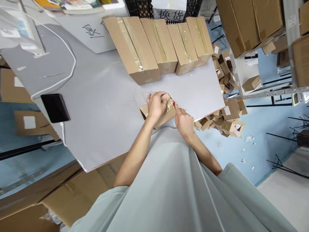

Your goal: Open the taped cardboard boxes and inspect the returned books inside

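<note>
At the table's near edge lies a small cardboard box [162, 120] with shiny tape along its top. My left hand [156, 104] holds this box down, its fingers bent over the taped top. A small red cutter [173, 103] is pinched in my right hand [184, 121], its tip against the box's right end near the tape. Most of the cutter is hidden by my fingers, and its blade cannot be made out.
Several taped cardboard boxes [135, 48] stand in a row along the table's far side. On the left, a black phone [55, 108] lies with a white cable [73, 61]. A white bin [89, 32] stands behind. Opened cartons [230, 111] are heaped on the floor at right, beside shelving [270, 91].
</note>
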{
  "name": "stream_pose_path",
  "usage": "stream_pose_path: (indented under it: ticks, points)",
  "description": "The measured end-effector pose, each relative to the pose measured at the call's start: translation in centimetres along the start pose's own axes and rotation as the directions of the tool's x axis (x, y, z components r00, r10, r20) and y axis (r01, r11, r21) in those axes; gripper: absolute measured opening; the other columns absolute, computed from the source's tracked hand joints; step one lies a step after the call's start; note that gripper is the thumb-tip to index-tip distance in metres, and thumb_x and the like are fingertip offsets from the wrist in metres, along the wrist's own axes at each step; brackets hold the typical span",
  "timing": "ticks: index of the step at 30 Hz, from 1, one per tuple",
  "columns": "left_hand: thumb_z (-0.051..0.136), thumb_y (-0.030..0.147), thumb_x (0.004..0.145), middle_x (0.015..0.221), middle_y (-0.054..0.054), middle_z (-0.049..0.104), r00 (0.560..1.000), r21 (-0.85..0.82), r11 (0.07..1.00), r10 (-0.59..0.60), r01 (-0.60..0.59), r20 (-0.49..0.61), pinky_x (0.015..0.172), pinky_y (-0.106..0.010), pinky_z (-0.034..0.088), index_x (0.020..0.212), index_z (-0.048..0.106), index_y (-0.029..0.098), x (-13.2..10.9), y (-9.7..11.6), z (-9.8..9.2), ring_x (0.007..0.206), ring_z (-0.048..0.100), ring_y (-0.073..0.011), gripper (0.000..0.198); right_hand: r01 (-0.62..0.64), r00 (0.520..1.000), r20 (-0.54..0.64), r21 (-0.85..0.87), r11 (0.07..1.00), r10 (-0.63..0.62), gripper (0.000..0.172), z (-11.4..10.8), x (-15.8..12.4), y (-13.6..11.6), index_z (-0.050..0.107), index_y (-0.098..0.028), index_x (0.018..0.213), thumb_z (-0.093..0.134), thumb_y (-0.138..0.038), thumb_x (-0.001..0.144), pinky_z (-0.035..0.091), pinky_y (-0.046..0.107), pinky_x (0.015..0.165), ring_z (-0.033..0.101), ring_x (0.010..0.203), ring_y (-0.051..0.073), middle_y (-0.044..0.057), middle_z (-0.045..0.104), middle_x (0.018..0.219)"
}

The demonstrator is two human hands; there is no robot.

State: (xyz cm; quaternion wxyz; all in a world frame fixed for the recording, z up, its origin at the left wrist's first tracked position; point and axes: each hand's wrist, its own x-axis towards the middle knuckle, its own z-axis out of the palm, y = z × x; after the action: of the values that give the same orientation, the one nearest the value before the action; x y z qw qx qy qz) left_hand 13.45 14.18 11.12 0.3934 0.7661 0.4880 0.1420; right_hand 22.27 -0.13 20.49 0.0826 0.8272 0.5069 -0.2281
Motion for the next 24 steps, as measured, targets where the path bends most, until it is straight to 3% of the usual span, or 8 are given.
stream_pose_path:
  ticks: [13,20,24]
  points:
    - [0.061,0.031,0.099,0.137,-0.013,0.076,1.000,0.017,1.000,-0.012,0.011,0.021,0.138,-0.058,0.020,0.130,0.073,0.023,-0.2,0.6,-0.4,0.136,0.066,-0.0338,0.034,-0.022,0.999,0.035,-0.089,0.996,0.025,0.074,-0.8,-0.3,-0.9,0.022,-0.031,0.182,0.035,-0.010,0.112,0.065,0.030,0.088,0.080,0.108,0.023,0.018,0.069,0.145]
    - [0.060,0.033,0.100,0.137,-0.011,0.077,0.999,0.037,0.999,-0.021,0.022,-0.025,0.139,-0.057,0.017,0.130,0.072,0.025,-0.6,0.4,0.2,0.135,0.067,-0.0318,0.034,-0.017,0.992,0.125,-0.083,0.996,0.027,0.068,-2.7,-0.4,-0.8,0.029,-0.024,0.180,0.037,-0.011,0.113,0.064,0.028,0.088,0.082,0.104,0.021,0.019,0.075,0.133]
    - [0.059,0.033,0.100,0.139,-0.011,0.076,0.999,0.040,0.999,-0.016,0.017,-0.031,0.140,-0.056,0.015,0.131,0.072,0.025,-1.0,0.6,0.3,0.137,0.067,-0.0315,0.035,-0.025,0.978,0.207,-0.070,0.997,0.039,0.067,-2.8,-1.4,0.3,0.035,-0.020,0.177,0.039,-0.007,0.111,0.064,0.029,0.089,0.083,0.106,0.023,0.019,0.078,0.126]
